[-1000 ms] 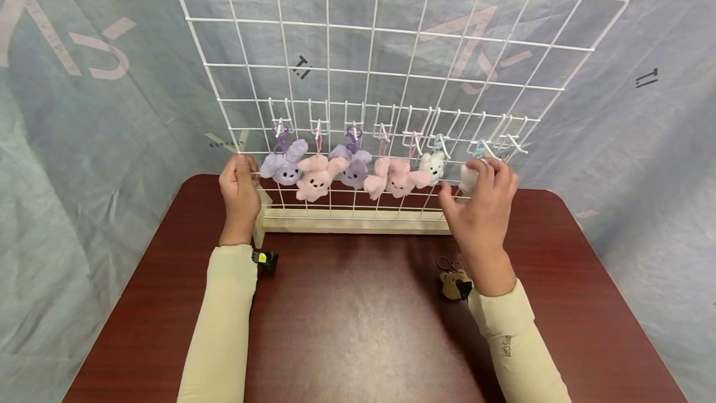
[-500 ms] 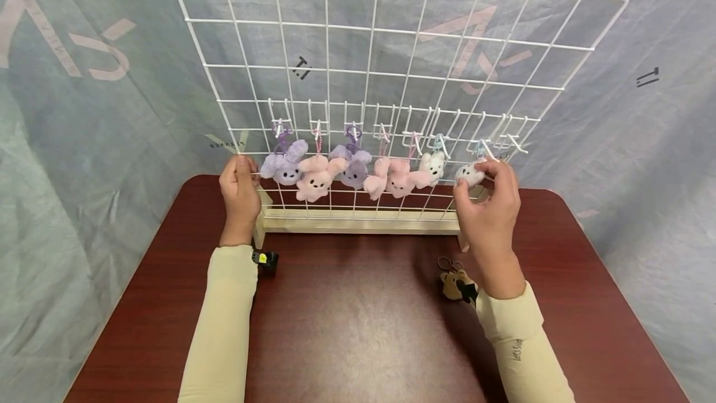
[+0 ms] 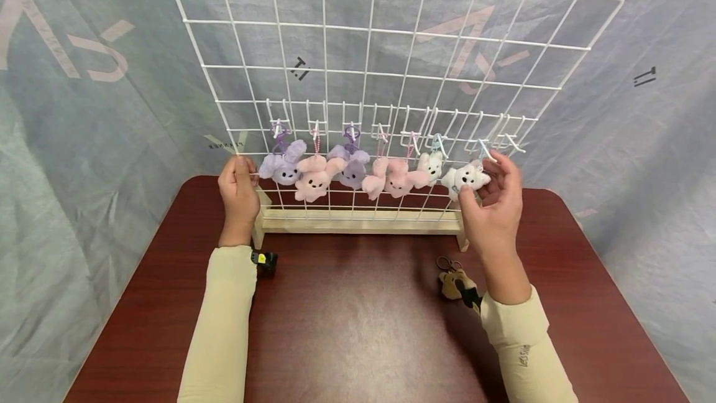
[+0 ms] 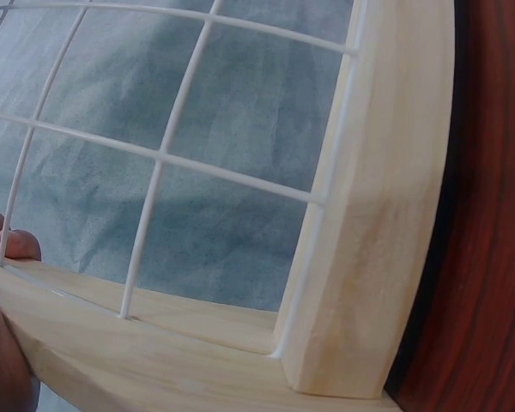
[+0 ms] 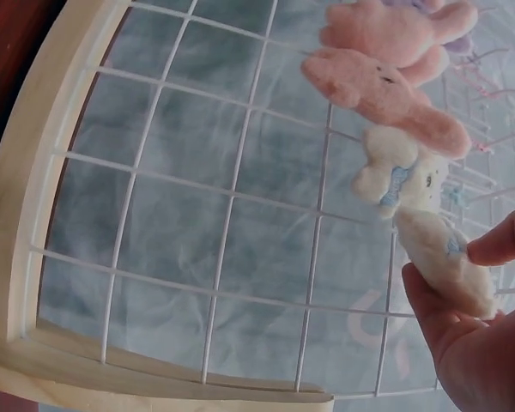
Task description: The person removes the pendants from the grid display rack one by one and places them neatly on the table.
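My right hand (image 3: 495,198) holds a white plush keychain (image 3: 468,178) between thumb and fingers. A blue chain joins this plush to a white hook at the right of the wire grid rack (image 3: 347,70). In the right wrist view, the white plush (image 5: 446,262) shows its blue bow under the thumb, beside another white plush (image 5: 399,172). My left hand (image 3: 239,188) grips the left side of the rack's frame. Some of its fingertips (image 4: 19,244) show behind the wires in the left wrist view.
Purple plush keychains (image 3: 287,165) and pink plush keychains (image 3: 317,178) hang in a row on hooks. A bare hook (image 3: 511,142) sits at the far right. A brown plush keychain (image 3: 450,283) lies on the dark red table (image 3: 347,328). The rack has a wooden base (image 3: 358,222).
The white plush has turned so that its face shows toward the head camera. My right hand has shifted slightly right around it. The left hand keeps its place on the frame.
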Available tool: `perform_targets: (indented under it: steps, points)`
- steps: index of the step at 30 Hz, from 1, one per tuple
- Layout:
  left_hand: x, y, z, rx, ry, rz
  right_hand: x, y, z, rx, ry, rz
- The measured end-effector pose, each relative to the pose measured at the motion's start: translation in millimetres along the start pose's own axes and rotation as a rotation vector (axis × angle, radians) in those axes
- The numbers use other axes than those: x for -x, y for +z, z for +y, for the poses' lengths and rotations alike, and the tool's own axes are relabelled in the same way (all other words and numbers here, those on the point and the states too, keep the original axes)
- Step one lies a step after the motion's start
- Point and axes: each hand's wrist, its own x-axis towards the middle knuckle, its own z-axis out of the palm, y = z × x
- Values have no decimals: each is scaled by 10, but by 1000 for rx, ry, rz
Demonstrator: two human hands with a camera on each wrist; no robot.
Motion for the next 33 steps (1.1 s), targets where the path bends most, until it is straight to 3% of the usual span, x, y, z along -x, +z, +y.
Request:
perform_targets:
  steps: [7, 15, 24, 33]
  points:
    - [-9, -10, 6, -3, 6, -6, 1, -12, -14, -170, 36, -31]
    - [-29, -21, 13, -15, 11, -14, 0, -35, -31, -187, 12, -56]
    - [-14, -14, 1, -25, -15, 6, 34, -23, -124, -329, 27, -87]
    - [0, -7, 0, -15, -5, -1, 59, -10, -219, -330, -22, -92]
